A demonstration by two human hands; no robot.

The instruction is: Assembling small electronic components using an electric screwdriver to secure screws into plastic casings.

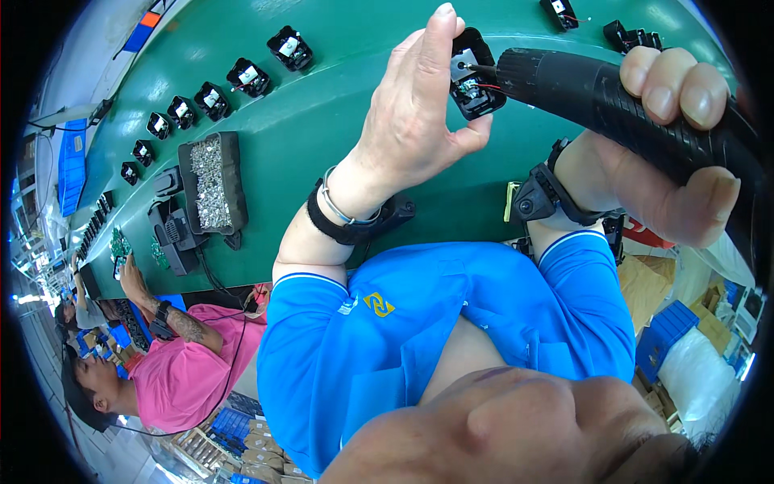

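Note:
My left hand (411, 109) steadies a small black plastic housing (481, 97) on the green table, thumb at its near edge and fingers along its left side. Inside the housing are a pale metal plate, a red wire and small parts. Wrapped around a black electric screwdriver (580, 85), my right hand (677, 121) holds it tilted from the right. Its thin bit reaches into the housing and meets the metal plate near a small dark hole. Whether a screw sits under the tip is too small to tell.
The green worktable (339, 105) carries a curved row of similar black housings (248, 77) at left. A dark tray of small metal screws (214, 181) stands beside a black device (173, 230). More housings (560, 14) sit far right. A co-worker in pink (193, 363) handles green circuit boards at left.

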